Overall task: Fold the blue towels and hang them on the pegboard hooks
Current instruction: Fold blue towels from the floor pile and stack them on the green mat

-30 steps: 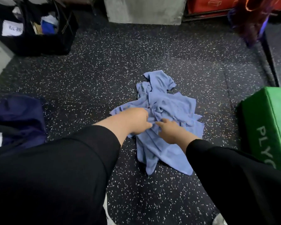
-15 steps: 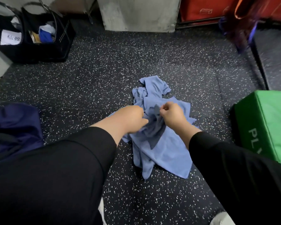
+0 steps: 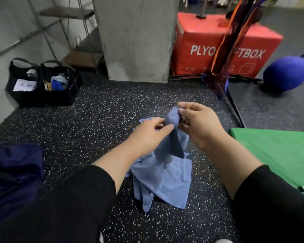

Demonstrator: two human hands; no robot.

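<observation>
Left hand: the left hand (image 3: 148,133) reaches forward from a black sleeve, forearm bare, its thumb and fingers pinching an edge of the blue towel (image 3: 172,137) just below the raised corner.
Right hand: the right hand (image 3: 199,127) is held slightly higher, fingers (image 3: 188,104) curled over the top corner of the same towel and pinching it against the thumb.
Blue towel: lifted at its upper end between both hands, it hangs down in a fold; its lower part touches the heap.
Remaining towels: a crumpled blue heap (image 3: 162,183) lies on the speckled floor (image 3: 95,120), directly below the hands.
Surroundings: green plyo box (image 3: 277,151) at right, red plyo box (image 3: 218,48) behind, a concrete pillar (image 3: 133,37), black baskets (image 3: 42,85) at far left, a blue ball (image 3: 286,74) at far right, a dark navy bag (image 3: 14,172) near the left arm.
</observation>
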